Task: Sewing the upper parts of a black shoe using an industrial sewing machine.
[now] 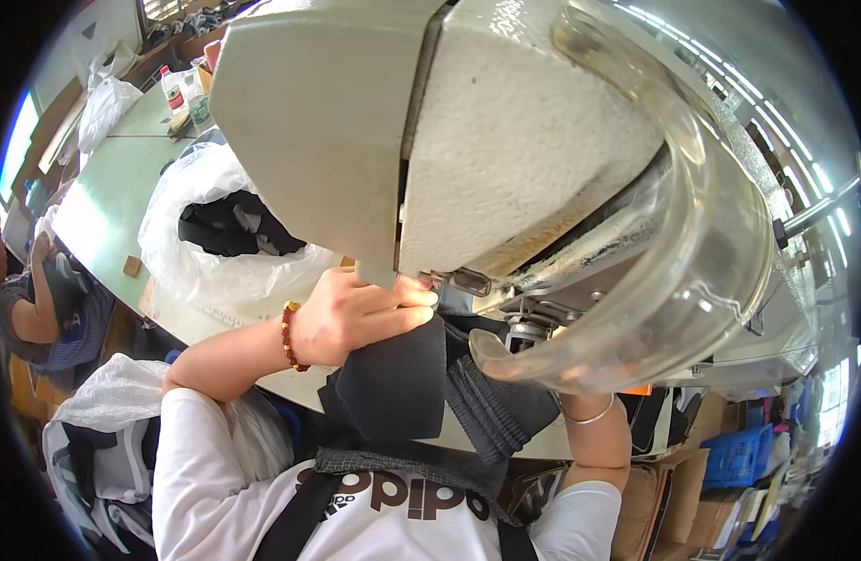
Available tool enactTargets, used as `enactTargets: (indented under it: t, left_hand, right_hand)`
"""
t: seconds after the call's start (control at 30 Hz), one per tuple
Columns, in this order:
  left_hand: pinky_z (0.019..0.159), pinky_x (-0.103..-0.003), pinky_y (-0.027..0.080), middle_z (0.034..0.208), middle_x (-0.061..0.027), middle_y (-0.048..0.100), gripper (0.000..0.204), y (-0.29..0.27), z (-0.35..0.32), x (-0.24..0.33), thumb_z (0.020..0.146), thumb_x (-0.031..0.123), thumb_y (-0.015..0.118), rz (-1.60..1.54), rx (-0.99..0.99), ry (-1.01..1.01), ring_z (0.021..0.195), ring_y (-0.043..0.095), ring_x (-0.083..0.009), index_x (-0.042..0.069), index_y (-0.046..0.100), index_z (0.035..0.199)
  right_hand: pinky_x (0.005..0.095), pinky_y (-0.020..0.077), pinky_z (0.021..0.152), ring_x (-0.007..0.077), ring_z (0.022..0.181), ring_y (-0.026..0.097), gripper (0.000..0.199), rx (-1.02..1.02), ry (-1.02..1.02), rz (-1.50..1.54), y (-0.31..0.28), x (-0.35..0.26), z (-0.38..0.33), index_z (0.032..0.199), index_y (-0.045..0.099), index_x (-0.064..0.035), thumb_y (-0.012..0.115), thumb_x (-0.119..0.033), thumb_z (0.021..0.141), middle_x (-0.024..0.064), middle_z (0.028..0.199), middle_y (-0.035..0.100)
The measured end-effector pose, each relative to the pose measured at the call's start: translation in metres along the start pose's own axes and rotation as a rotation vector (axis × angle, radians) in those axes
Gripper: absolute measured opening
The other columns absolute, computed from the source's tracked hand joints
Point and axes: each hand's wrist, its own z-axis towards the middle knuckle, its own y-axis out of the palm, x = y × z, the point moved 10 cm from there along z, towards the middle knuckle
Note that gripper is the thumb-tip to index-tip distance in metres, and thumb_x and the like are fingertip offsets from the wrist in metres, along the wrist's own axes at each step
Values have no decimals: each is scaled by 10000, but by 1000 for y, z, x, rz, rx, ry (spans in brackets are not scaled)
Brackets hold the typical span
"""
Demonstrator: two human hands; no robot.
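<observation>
A red-capped bottle [172, 93] stands upper left, a blue basket [735, 456] right.

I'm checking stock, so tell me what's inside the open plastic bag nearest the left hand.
Inside the open plastic bag, black fabric pieces show, with a little grey among them. Anything lying deeper is covered.

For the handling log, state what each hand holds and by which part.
The left hand holds dark grey fabric near its upper edge. The right hand is hidden behind the sewing machine; its hold cannot be told.
</observation>
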Motion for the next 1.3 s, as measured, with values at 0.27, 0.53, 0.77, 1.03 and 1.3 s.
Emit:
enactTargets:
  t: [0.27, 0.53, 0.77, 1.03, 1.3]
  left_hand:
    - [831, -373, 576, 1050, -98, 766, 207, 4, -9, -24, 840, 130, 773, -200, 18, -210, 960, 738, -281, 42, 767, 1027]
    - [674, -271, 517, 883, -40, 713, 183, 39, -81, -75, 970, 139, 792, -667, 146, -1256, 785, 652, -105, -31, 738, 1010]
    - [717, -244, 543, 1017, -65, 730, 140, 24, -48, -63, 987, 84, 744, -837, 247, -797, 851, 697, -109, -21, 762, 1079]
    - [858, -397, 591, 1157, -169, 774, 372, -5, -15, -24, 769, 56, 795, -350, -79, -282, 982, 757, -323, 30, 797, 1140]
    - [872, -400, 583, 1146, -147, 776, 388, -6, -8, -19, 770, 74, 788, -350, -53, -241, 1016, 751, -316, 50, 802, 1157]
  right_hand:
    - [386, 590, 861, 239, 927, 704, 229, -150, 584, 624, 15, 52, -28, 1104, 723, -35, 792, -129, 908, 110, 1036, 733]
    - [358, 593, 926, 163, 982, 693, 320, -333, 717, 665, 29, 57, -19, 1158, 728, -79, 857, -192, 889, 47, 1089, 729]
    - [370, 582, 932, 211, 1027, 715, 324, -145, 622, 837, 2, 27, -12, 1193, 770, -89, 781, -40, 874, 85, 1167, 746]
    - [396, 579, 873, 268, 955, 721, 216, -47, 837, 826, 4, 48, -22, 1111, 765, -56, 731, -39, 898, 135, 1081, 747]
    - [422, 576, 813, 326, 883, 726, 132, 167, 1042, 948, 18, 74, -38, 1028, 761, -23, 681, -38, 923, 184, 994, 748]
